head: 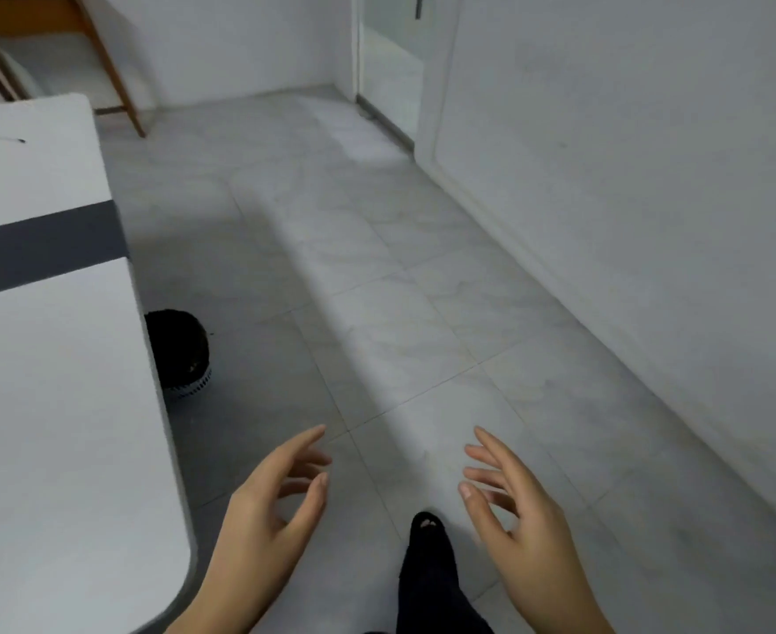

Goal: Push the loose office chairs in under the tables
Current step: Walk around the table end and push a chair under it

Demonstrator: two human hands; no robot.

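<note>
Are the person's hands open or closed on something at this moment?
Open and empty. The left hand and right hand hang over the floor with fingers spread, touching nothing. No chair is in view.

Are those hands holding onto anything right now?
No. The left hand and right hand are both open and empty, fingers spread in the air above the floor.

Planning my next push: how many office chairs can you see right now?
0. No chair shows; only the white table, a black bin beside it, and bare floor. Some may sit out of frame.
</note>
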